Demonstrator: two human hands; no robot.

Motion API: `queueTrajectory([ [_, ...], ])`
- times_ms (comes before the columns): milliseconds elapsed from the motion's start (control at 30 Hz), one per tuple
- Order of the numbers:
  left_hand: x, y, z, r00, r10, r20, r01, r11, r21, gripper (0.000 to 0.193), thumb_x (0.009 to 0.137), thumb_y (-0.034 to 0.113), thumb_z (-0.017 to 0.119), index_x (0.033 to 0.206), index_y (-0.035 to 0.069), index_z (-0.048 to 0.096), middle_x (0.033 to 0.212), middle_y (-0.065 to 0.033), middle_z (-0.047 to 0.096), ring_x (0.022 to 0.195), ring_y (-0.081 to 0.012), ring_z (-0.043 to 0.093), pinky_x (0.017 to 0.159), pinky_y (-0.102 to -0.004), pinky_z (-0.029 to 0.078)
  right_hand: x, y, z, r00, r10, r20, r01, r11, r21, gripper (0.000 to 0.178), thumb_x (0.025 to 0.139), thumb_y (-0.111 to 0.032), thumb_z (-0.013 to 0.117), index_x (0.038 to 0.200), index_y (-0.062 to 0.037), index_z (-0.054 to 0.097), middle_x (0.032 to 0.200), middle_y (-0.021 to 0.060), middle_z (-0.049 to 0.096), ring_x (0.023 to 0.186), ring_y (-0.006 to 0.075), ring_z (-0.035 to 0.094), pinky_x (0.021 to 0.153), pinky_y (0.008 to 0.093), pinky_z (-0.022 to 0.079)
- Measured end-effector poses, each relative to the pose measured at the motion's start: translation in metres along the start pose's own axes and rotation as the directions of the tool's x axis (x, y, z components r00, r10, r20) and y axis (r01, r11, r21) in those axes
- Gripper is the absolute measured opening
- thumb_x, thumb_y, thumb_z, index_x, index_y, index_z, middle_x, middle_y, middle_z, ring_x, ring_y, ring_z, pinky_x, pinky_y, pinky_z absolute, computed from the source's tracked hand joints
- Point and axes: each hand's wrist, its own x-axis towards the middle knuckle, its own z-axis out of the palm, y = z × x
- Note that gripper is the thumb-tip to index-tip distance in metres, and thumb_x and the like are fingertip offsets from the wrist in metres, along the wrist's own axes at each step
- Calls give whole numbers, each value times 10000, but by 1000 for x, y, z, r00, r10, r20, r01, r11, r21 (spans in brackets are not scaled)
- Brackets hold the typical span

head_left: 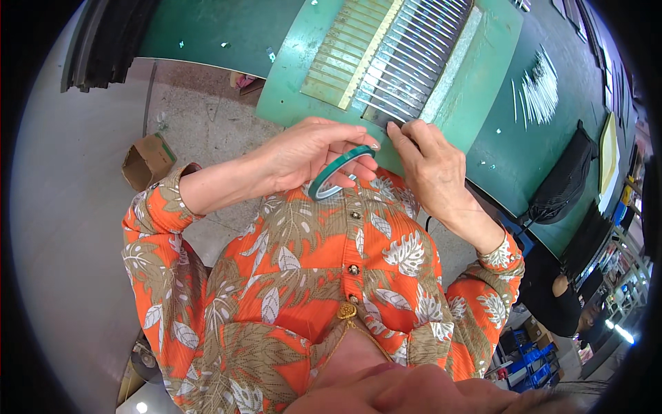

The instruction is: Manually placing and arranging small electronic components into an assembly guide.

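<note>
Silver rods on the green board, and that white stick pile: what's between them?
From rods to pile, the head view shows a dark edge, pale strip, green board, then darker tabletop.

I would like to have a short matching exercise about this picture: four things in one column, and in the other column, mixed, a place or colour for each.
Column one
1. roll of tape
2. loose thin rods
3. cardboard box
4. right hand

Column two
A. brown, at the picture's left
B. with fingertips over the light green board
C. in the left hand
D. lying on the dark green table

Right pairs: 1-C, 2-D, 3-A, 4-B
</note>
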Motion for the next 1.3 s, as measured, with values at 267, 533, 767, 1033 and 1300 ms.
queueTrajectory([
  [267,-52,35,-17,955,289,59,-292,895,338,263,904,213,530,1068,14,582,853,-76,644,748,-143,643,518,-210,507,1,7,-8,965,259,-35,-242,935,258,526,630,100,595,1130,-63,597,956,82,573,726,209,600,584,311,486],
  [533,-53,82,-54,92,993,79,-393,-37,919,228,903,50,502,1116,8,569,938,-85,653,860,-105,614,756,-252,495,47,25,-21,983,-58,-176,32,989,-145,728,574,129,550,1247,-146,540,1258,88,488,1137,275,481,886,367,440],
  [767,-11,113,-84,18,906,424,123,-423,898,164,855,0,520,999,36,591,939,-75,647,885,-182,628,839,-341,461,57,49,-22,993,-104,-51,95,982,-162,700,587,79,575,1240,-172,541,1338,59,426,1253,300,364,981,422,365],
  [1033,-21,116,-46,65,862,503,177,-506,844,126,809,-31,527,898,40,582,996,-81,623,979,-246,590,930,-384,394,31,58,-83,987,-35,-157,35,999,-8,638,665,95,524,1257,-145,517,1233,71,504,1096,280,485,881,367,439],
  [1300,-23,148,30,129,912,390,-121,-376,919,194,794,-29,531,966,32,597,1042,-116,615,997,-283,577,898,-380,418,-44,110,-118,673,656,-342,-489,742,459,545,819,78,511,1330,-94,431,914,91,582,784,229,530,720,327,448],
])
